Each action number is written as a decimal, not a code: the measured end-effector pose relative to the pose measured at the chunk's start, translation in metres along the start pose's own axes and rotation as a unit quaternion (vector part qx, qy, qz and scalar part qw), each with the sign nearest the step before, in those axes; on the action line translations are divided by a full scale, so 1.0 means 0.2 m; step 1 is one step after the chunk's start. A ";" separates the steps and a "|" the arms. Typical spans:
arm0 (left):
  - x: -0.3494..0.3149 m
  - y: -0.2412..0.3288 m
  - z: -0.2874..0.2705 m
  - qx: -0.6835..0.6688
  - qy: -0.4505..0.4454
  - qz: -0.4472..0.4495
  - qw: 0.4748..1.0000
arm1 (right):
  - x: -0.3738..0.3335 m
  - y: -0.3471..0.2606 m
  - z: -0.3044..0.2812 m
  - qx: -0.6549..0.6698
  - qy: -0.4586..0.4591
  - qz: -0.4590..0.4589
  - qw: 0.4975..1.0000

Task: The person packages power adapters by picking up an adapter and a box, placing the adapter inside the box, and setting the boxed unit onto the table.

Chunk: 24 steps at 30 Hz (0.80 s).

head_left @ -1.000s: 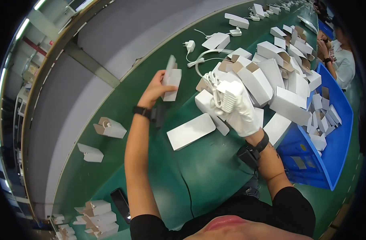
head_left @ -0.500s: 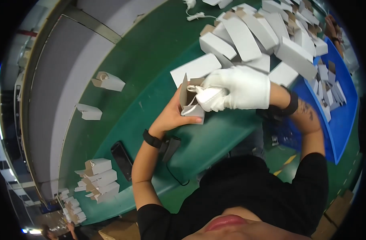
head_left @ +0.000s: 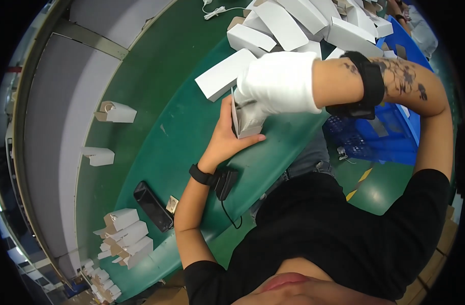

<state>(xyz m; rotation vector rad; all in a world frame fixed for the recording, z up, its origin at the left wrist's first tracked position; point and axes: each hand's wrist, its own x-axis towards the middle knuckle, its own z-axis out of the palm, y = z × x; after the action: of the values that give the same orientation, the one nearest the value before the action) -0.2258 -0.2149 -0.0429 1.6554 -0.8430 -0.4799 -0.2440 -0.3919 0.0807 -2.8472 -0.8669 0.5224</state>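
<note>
My left hand is wrapped round a small white cardboard box, thumb along its near side. The box stands open, with an upright flap on its left. My right hand, in a white glove, is at the box's opening, and its fingers reach down into or behind it. Those fingers are hidden, so I cannot see whether they hold anything. Just behind the glove lies a closed white box on the green table.
White boxes pile up at the back. A white cable lies left of them. A blue crate stands at right, another person beyond. At left are a black phone, single boxes and a box cluster.
My right hand has moved from holding a white plug with its cable above the box to fingers out of sight at the opening. The plug no longer shows. The view has shifted.
</note>
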 end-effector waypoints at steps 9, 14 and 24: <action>-0.04 -0.02 -0.09 0.039 0.022 0.057 0.997 | 0.01 0.00 0.08 -0.045 0.002 -0.115 0.992; 0.08 0.08 -0.46 -0.028 0.186 0.057 0.981 | -0.15 0.23 0.00 -0.228 0.380 -0.046 0.895; 0.29 -0.60 -1.15 0.045 0.371 -0.052 0.926 | -0.26 0.30 0.06 -0.243 0.397 0.020 0.885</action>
<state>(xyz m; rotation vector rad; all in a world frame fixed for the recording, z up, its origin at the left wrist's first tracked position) 0.0074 -0.0950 -0.0914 1.7793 -0.2115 0.1348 -0.2575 -0.4702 0.0729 -3.0191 -0.8287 -0.9488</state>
